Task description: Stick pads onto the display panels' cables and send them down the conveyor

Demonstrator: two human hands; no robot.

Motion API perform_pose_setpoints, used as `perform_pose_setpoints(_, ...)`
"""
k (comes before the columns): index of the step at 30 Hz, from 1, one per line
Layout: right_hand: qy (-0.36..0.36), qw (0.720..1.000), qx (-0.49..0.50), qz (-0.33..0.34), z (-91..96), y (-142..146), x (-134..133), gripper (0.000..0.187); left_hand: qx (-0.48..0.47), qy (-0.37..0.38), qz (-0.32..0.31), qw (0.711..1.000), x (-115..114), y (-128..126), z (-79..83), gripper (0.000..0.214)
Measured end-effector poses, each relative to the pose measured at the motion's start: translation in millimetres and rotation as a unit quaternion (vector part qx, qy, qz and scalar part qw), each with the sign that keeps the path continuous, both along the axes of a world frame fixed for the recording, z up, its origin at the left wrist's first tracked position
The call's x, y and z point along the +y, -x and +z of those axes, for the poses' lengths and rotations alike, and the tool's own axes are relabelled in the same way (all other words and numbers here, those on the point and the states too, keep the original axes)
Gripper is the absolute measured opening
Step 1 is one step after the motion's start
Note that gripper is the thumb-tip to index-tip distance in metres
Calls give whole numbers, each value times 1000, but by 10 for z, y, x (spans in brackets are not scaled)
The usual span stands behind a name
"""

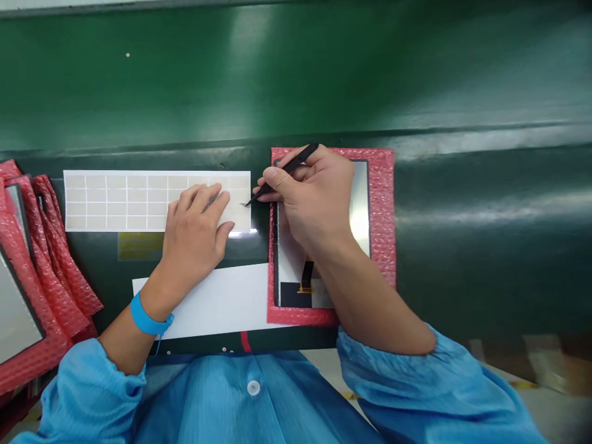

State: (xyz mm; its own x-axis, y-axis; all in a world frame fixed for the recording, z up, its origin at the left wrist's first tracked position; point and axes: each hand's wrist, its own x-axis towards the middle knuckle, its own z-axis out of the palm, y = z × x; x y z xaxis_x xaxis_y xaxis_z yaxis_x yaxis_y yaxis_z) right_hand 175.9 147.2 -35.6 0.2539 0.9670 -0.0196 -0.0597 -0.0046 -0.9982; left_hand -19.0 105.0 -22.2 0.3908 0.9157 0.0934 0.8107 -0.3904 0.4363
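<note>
A sheet of pale rectangular labels [116, 200] lies on the green bench. My left hand [194, 219] rests flat on its right part, fingers spread. My right hand [319, 191] grips black tweezers [291, 165], whose tip reaches the right end of the label sheet. Whether the tip holds a label is too small to tell. Beneath my right hand and forearm is a display panel [361, 209] with its silvery back up, partly covered by them. A dark flex cable [306, 274] shows near its lower end. The panel lies on pink bubble wrap [383, 228].
White paper [222, 299] lies near the front edge, partly under the bubble wrap. More panels in pink bubble wrap [60, 271] are piled at the left. A yellow label [141, 245] is on the bench [185, 92] below the sheet. A blue wrist strap [145, 317] circles my left wrist.
</note>
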Motion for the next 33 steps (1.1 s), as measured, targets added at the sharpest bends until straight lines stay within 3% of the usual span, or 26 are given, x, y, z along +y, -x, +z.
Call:
perform_pose_setpoints(5, 8, 997, 76, -9, 209, -342, -208, 37, -11, -32, -6, 999, 45, 29, -49, 39)
perform_pose_setpoints(9, 39, 996, 47, -64, 350, -812, -627, 34, -37, -114, -27, 992, 35, -35, -52, 25)
perform_pose_setpoints(12, 101, 990, 35, -92, 330, -1013, -955, 37, -83, -171, -84, 978, -121, -228, 34, 19)
perform_pose_setpoints(15, 132, 984, 29, -114, 273, -1033, -1160, 38, -130, -141, -171, 967, -347, -455, 124, 14)
perform_pose_setpoints(18, 141, 984, 27, -110, 274, -964, -1226, 30, -123, -86, -215, 965, -498, -584, 127, 14)
perform_pose_setpoints(23, 146, 981, 21, -123, 337, -893, -1202, 20, -87, -86, -229, 966, -537, -598, 49, 23)
perform_pose_setpoints(33, 157, 978, -56, -126, 356, -847, -1210, 22, -80, -93, -237, 964, -538, -602, 34, 28)
